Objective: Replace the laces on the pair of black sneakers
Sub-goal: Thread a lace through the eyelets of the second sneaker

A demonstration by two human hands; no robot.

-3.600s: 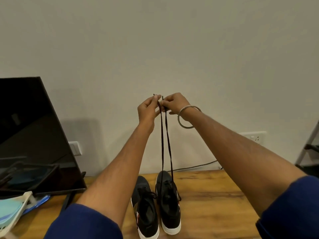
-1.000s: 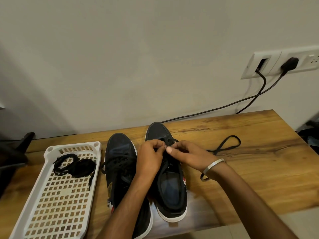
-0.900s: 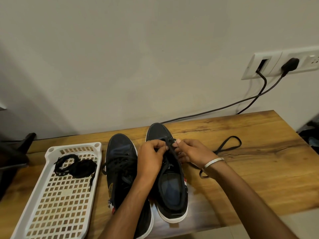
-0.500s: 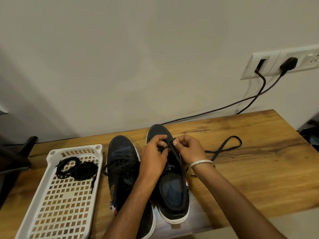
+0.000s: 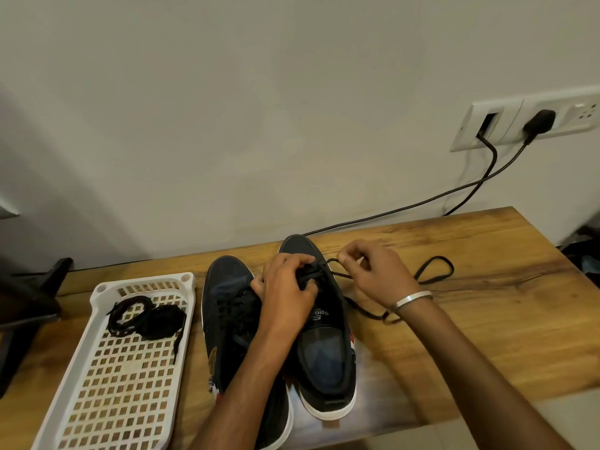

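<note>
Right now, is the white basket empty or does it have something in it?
Not empty. A bundle of black laces lies at the far end of the white basket; the rest shows only bare grid.

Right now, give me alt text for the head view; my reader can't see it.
Two bare hands lace the right-hand black sneaker on a wooden table: the left hand presses on its eyelets while the right hand pinches a black lace. The other sneaker sits beside a white basket holding a lace bundle.

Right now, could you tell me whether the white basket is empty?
No, a bundle of black laces lies at the far end of the basket.
</note>
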